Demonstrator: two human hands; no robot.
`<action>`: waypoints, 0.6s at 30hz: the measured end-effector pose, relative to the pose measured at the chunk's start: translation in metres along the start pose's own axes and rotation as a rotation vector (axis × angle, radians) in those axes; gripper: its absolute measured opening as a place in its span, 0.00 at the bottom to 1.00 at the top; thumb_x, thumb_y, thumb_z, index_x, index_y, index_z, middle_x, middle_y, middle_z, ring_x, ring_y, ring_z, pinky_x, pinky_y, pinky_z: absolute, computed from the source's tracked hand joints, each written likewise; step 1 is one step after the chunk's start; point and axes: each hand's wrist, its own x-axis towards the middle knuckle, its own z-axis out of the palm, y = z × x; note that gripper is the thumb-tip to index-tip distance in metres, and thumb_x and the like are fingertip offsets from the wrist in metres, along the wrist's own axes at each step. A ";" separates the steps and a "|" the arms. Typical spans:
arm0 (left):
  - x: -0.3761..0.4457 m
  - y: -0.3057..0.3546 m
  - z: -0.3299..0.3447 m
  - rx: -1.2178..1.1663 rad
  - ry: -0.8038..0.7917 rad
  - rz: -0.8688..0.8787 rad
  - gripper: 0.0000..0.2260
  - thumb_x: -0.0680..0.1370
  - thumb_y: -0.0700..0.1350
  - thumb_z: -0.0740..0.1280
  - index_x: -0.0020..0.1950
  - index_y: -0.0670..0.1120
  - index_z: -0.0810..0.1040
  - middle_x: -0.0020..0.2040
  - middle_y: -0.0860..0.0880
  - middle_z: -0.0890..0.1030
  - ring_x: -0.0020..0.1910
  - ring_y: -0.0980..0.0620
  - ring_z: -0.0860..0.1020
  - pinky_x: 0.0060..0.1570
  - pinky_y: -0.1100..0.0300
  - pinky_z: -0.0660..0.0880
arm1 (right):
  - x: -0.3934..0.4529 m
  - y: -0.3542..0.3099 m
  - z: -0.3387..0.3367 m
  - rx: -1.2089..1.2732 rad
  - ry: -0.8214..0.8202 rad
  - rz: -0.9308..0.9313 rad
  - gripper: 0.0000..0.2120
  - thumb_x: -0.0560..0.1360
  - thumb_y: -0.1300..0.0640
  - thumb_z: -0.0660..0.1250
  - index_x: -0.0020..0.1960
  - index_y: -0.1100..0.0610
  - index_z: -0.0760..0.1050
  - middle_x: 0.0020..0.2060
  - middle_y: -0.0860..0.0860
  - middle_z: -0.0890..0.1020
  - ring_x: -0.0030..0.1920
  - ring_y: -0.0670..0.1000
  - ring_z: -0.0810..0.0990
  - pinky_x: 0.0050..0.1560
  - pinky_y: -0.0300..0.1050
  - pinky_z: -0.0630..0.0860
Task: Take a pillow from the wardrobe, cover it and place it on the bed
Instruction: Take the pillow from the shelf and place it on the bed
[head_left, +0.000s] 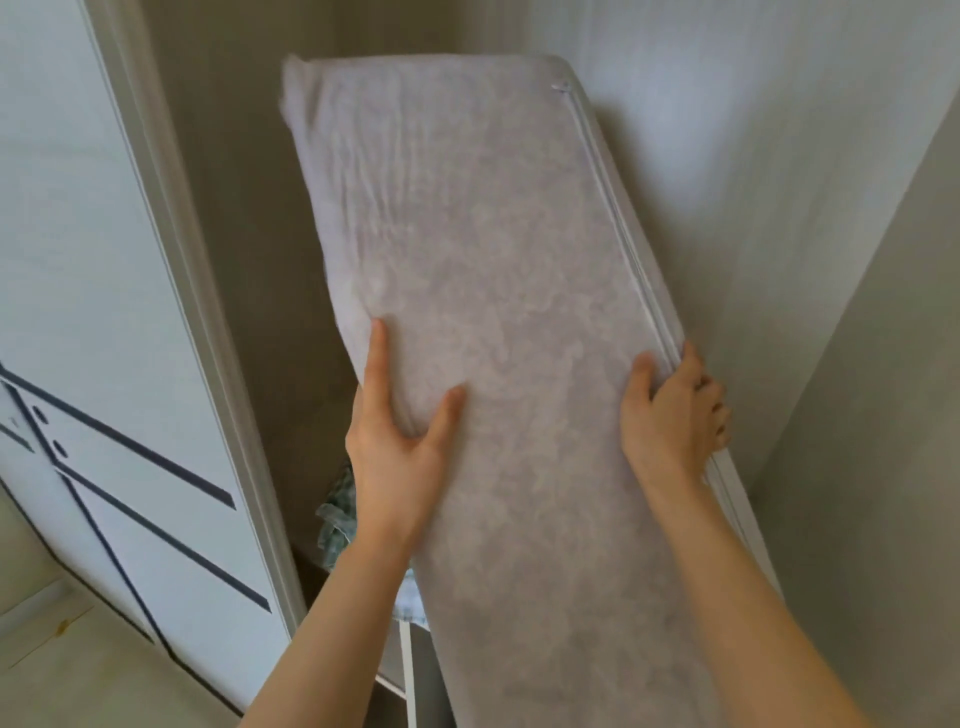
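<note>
At the left of the frame stands a white wardrobe door (119, 322) with dark lines across its lower part. Just right of it, low in the middle, some greenish patterned cloth (337, 514) shows behind the left forearm. The left hand (397, 441) lies flat on the pillow's left edge — fingers (376, 364) spread, thumb pressed into the fabric. The pillow (498, 291) is long, pale grey and tilted, filling the centre from the upper middle down to the bottom edge. A zipper (618, 223) runs along its right side. The right hand (675, 410) grips this right edge — its fingers curl around it.
</note>
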 end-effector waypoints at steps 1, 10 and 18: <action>-0.004 0.003 -0.004 0.014 0.005 0.018 0.35 0.73 0.60 0.71 0.74 0.72 0.55 0.72 0.69 0.65 0.70 0.61 0.69 0.69 0.50 0.70 | -0.005 0.002 -0.004 0.025 0.001 0.002 0.28 0.79 0.43 0.56 0.75 0.54 0.59 0.68 0.66 0.68 0.66 0.68 0.65 0.67 0.62 0.57; -0.057 0.033 -0.036 0.028 0.175 0.050 0.46 0.68 0.62 0.76 0.77 0.67 0.50 0.63 0.84 0.60 0.62 0.81 0.64 0.58 0.76 0.68 | -0.055 0.024 -0.043 0.255 -0.004 0.002 0.28 0.78 0.46 0.61 0.74 0.56 0.61 0.65 0.65 0.69 0.64 0.67 0.67 0.66 0.62 0.59; -0.114 0.077 -0.088 0.079 0.246 0.058 0.32 0.70 0.60 0.74 0.72 0.57 0.68 0.65 0.62 0.77 0.62 0.64 0.76 0.56 0.63 0.77 | -0.108 0.035 -0.072 0.476 -0.130 -0.060 0.29 0.77 0.46 0.61 0.74 0.58 0.61 0.64 0.65 0.68 0.64 0.66 0.67 0.65 0.60 0.60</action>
